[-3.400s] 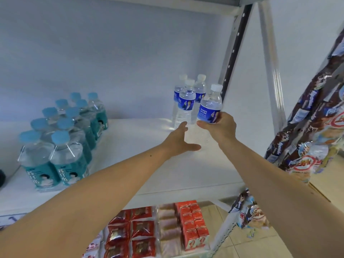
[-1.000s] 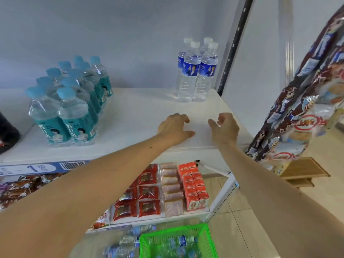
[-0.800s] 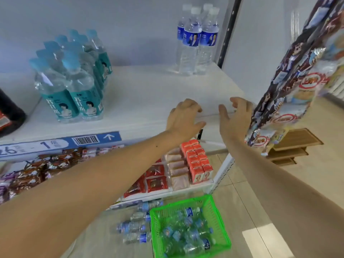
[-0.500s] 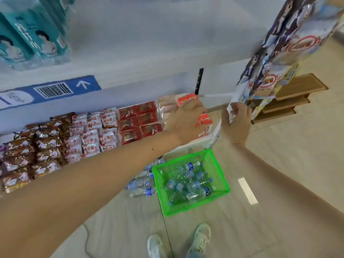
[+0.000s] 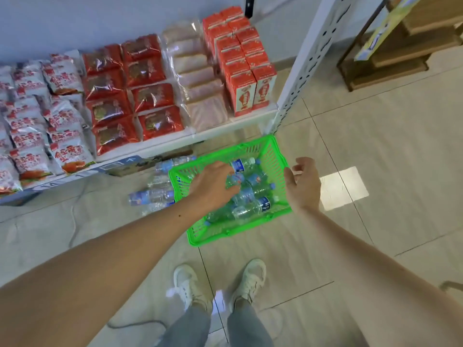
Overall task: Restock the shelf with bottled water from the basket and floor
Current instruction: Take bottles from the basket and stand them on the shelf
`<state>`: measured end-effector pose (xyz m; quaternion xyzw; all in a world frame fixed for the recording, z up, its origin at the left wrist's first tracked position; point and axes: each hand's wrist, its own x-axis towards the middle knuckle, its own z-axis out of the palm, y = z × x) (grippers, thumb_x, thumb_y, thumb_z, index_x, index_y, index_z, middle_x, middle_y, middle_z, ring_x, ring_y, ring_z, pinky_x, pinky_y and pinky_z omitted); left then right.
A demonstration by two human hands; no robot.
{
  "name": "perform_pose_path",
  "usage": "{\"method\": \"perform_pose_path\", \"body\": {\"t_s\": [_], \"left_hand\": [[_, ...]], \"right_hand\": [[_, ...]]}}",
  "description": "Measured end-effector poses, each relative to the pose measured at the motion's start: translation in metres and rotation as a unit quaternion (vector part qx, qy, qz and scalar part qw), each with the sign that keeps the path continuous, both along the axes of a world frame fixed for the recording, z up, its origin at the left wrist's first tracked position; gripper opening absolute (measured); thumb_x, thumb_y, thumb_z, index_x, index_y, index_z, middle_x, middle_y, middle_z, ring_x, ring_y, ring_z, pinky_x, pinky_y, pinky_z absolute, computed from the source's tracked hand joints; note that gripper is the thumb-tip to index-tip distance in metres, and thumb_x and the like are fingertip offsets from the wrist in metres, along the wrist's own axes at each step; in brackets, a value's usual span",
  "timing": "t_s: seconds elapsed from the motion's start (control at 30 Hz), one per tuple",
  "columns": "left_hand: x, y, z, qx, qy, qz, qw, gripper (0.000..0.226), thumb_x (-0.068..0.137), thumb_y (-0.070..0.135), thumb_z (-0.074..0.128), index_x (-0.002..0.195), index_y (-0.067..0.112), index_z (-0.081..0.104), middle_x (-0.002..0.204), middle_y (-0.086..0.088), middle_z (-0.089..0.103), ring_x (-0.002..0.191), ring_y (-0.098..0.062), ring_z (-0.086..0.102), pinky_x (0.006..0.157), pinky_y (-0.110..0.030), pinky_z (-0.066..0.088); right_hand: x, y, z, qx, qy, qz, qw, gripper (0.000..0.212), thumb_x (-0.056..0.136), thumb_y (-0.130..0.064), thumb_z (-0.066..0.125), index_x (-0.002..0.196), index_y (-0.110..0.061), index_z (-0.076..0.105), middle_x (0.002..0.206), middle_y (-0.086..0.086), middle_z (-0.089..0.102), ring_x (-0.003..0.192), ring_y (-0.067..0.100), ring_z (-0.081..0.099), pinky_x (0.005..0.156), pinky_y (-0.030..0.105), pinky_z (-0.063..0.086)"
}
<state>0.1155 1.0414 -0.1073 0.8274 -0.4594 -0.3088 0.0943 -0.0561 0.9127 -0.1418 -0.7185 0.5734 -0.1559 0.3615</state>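
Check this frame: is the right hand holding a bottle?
No: the right hand hangs over the right rim of the green basket with loosely curled fingers and nothing in it.

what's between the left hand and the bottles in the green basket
Nothing visible. The left hand is already down over the open-topped green basket, fingertips at a bottle in the pile.

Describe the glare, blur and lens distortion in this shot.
Head view: a bright patch of light glares on the floor tiles right of the basket; the bottles on the floor left of it look smeared; the wide lens bows the shelf post and stretches both forearms toward the corners.
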Motion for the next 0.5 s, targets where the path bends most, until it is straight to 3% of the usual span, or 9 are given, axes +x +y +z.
{"method": "perform_pose_path", "body": {"t_s": [0.23, 0.33, 0.4, 0.43, 0.5], "left_hand": [[-0.035, 0.001, -0.164, 0.076, 0.075, 0.051, 0.993, 0.042, 0.082, 0.040, 0.066, 0.114, 0.014, 0.059, 0.121, -0.007, 0.058, 0.114, -0.027, 0.054, 0.092, -0.038, 0.045], [-0.049, 0.004, -0.229, 0.096, 0.123, 0.129, 0.979, 0.045, 0.082, 0.043, 0.067, 0.113, 0.009, 0.060, 0.120, -0.010, 0.062, 0.111, -0.027, 0.057, 0.088, -0.032, 0.044], [-0.059, 0.008, -0.268, 0.126, 0.137, 0.179, 0.966, 0.048, 0.082, 0.046, 0.065, 0.109, 0.007, 0.060, 0.116, -0.015, 0.063, 0.108, -0.031, 0.059, 0.083, -0.032, 0.043], [-0.064, 0.009, -0.287, 0.145, 0.142, 0.193, 0.960, 0.050, 0.083, 0.048, 0.064, 0.107, 0.005, 0.060, 0.115, -0.018, 0.063, 0.107, -0.033, 0.059, 0.082, -0.033, 0.044], [-0.071, 0.010, -0.320, 0.175, 0.148, 0.206, 0.951, 0.055, 0.082, 0.052, 0.063, 0.104, 0.002, 0.058, 0.111, -0.022, 0.062, 0.103, -0.035, 0.059, 0.076, -0.034, 0.043]], "right_hand": [[-0.013, -0.021, -0.145, 0.117, 0.134, -0.007, 0.984, 0.033, 0.091, -0.027, 0.057, 0.119, -0.010, 0.059, 0.117, 0.011, 0.066, 0.112, 0.032, 0.059, 0.090, 0.035, 0.045], [-0.016, -0.031, -0.205, 0.156, 0.206, 0.013, 0.966, 0.022, 0.088, -0.021, 0.053, 0.091, -0.007, 0.069, 0.100, 0.018, 0.068, 0.100, 0.035, 0.062, 0.078, 0.036, 0.048], [-0.019, -0.037, -0.242, 0.180, 0.246, 0.042, 0.952, 0.021, 0.087, -0.017, 0.050, 0.073, -0.006, 0.059, 0.086, 0.021, 0.063, 0.091, 0.033, 0.062, 0.070, 0.031, 0.044], [-0.021, -0.039, -0.260, 0.190, 0.268, 0.058, 0.943, 0.020, 0.088, -0.016, 0.050, 0.073, -0.007, 0.059, 0.089, 0.022, 0.063, 0.094, 0.033, 0.063, 0.071, 0.031, 0.043], [-0.024, -0.045, -0.298, 0.193, 0.309, 0.090, 0.927, 0.022, 0.092, -0.016, 0.050, 0.094, -0.001, 0.066, 0.109, 0.023, 0.066, 0.107, 0.033, 0.062, 0.081, 0.031, 0.048]]}}
